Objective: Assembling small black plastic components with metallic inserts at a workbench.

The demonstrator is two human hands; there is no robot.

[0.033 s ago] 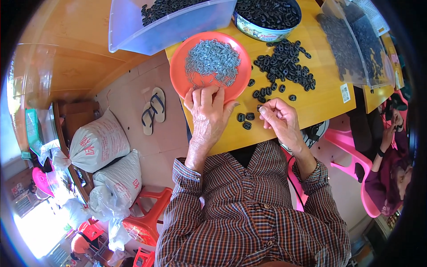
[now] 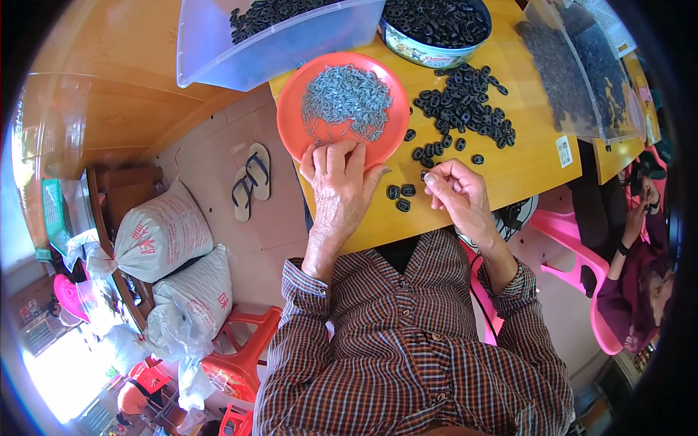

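A red-orange plate holds a heap of small grey metal springs. My left hand reaches over the plate's near rim, its fingers bent toward the springs and its thumb held apart; the fingertips are partly hidden. To the right, just above the table, my right hand pinches a small black piece, apparently a cord lock, mostly covered by the fingers. Between the hands lie several black oval cord locks. A larger pile of loose black cord-lock pieces spreads beyond my right hand.
Behind the plate stand a clear plastic bin and a round tin, both with black pieces. Another clear bin sits at the right of the yellow table. White sacks and sandals are left; a co-worker sits right.
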